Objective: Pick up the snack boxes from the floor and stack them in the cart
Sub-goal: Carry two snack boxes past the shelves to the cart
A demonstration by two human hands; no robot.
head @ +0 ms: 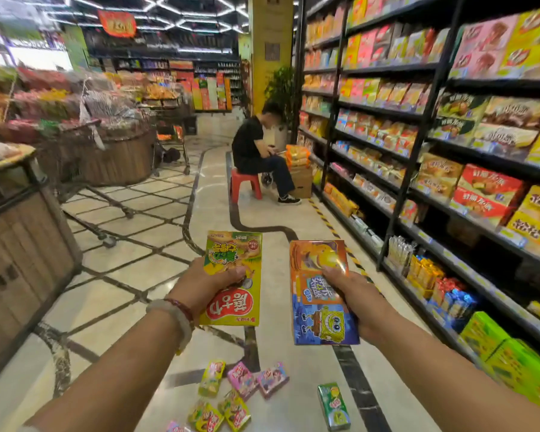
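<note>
Head view is showing both hands raised in the lower middle of the frame, each carrying a box. The left hand [214, 283] is gripping a yellow box [233, 277], thumb curled across its front and fingers behind. The right hand [353, 294] is pinching a blue box [320, 293] the same way, thumb lying on its orange upper half. The two boxes are being held side by side, apart from each other, upright and facing the camera.

More snack boxes are lying scattered on the floor [131, 275] along the bottom edge: a small yellow one [212, 378], two pink ones [242, 380] touching at their corners, two further yellow ones below them, and a green box [334, 406] off to the lower right.

Risks, as I judge them: both grips are sitting on one edge of a glossy carton, so either box could be slipping or swinging during a turn. The loose boxes are lying right underfoot and could be stepped on or kicked. With both hands full, neither is free for stooping to another box.

A cart [172, 138] is standing at the centre left, well apart from the hands; its contents are too blurred to tell. Whether it is the intended cart, I cannot tell. Shelves [443, 169] packed with cartons are filling the right side, and wooden bins [119, 157] heaped with wrapped goods are filling the left. A seated person [256, 151] is occupying the aisle ahead.
</note>
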